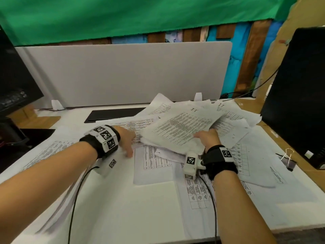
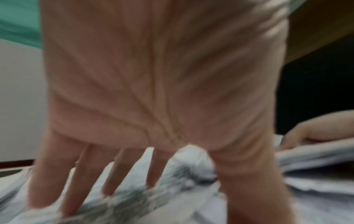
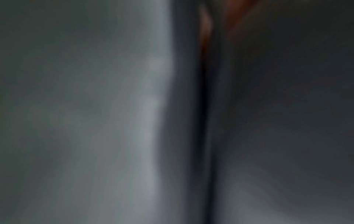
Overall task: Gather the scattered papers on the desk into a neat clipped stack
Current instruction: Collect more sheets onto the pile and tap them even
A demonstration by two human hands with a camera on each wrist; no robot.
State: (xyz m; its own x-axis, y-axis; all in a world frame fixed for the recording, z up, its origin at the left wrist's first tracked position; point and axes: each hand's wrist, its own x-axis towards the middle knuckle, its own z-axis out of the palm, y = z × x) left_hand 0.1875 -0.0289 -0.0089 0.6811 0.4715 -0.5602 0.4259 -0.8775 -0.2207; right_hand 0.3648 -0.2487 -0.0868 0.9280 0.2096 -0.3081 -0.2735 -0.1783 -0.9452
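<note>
Printed papers lie scattered over the white desk (image 1: pixel 123 217). A thick, untidy bundle of sheets (image 1: pixel 182 124) rises at the centre right. My right hand (image 1: pixel 208 138) grips its near edge, thumb on top. My left hand (image 1: pixel 128 141) is at the bundle's left edge, and in the left wrist view its fingers (image 2: pixel 122 174) are spread straight and rest on the printed sheets (image 2: pixel 172 204). The right hand (image 2: pixel 310 133) shows there on the pile too. Loose table-printed sheets (image 1: pixel 154 166) lie flat below both hands. A black binder clip (image 1: pixel 288 162) sits at the right. The right wrist view is dark blur.
A dark monitor (image 1: pixel 15 76) stands at the left and another (image 1: pixel 299 103) at the right, close to the clip. A grey divider panel (image 1: pixel 123 73) closes the back. A flat black pad (image 1: pixel 114 114) lies behind the papers. Wrist cables trail over the front edge.
</note>
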